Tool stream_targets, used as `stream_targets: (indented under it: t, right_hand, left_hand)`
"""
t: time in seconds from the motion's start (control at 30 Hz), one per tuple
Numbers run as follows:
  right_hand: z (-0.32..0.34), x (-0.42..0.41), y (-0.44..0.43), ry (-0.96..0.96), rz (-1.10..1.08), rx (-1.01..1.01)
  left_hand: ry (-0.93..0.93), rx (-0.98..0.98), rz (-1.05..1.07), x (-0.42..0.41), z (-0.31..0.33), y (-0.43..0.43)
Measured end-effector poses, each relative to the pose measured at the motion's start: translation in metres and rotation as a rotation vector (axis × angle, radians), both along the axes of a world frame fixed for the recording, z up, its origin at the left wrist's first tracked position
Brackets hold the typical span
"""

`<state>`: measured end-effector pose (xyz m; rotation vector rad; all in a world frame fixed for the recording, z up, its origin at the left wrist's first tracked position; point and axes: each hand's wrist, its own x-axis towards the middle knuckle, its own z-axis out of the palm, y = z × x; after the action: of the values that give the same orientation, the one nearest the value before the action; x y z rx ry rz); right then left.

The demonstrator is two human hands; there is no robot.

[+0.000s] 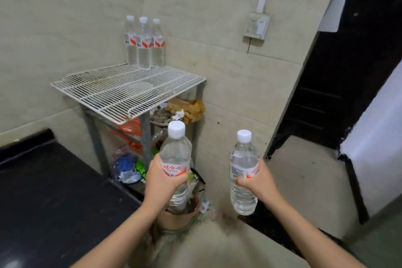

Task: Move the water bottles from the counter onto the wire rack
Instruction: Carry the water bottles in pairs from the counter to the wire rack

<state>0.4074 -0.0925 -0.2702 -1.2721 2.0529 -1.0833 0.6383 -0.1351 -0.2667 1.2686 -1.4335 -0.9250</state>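
Each of my hands holds an upright clear water bottle with a white cap and red label, in front of and below the wire rack. My left hand (165,178) grips the left bottle (176,150) around its label. My right hand (257,180) grips the right bottle (242,163) at its middle. The white wire rack (121,91) stands against the tiled wall on grey metal legs. Three matching bottles (144,45) stand close together at the rack's back corner. The rest of the rack top is bare wire.
A black counter (50,191) lies at lower left. Under the rack sit bags, rags and clutter (130,159), with a brown bucket (176,217) below my left hand. A wall switch (256,26) and a dark doorway (352,72) are on the right.
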Motion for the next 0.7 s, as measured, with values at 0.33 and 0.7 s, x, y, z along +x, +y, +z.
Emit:
stream_targets:
  t: [0.33, 0.7]
  right_hand:
    - [0.057, -0.048, -0.133, -0.337, 0.032, -0.437]
    - [0.121, -0.032, -0.315, -0.432, 0.118, -0.736]
  left_hand:
    - [0.255, -0.157, 0.133, -0.069, 0.058, -0.102]
    - [0.319, -0.307, 0.265, -0.036, 0.117, -0.259]
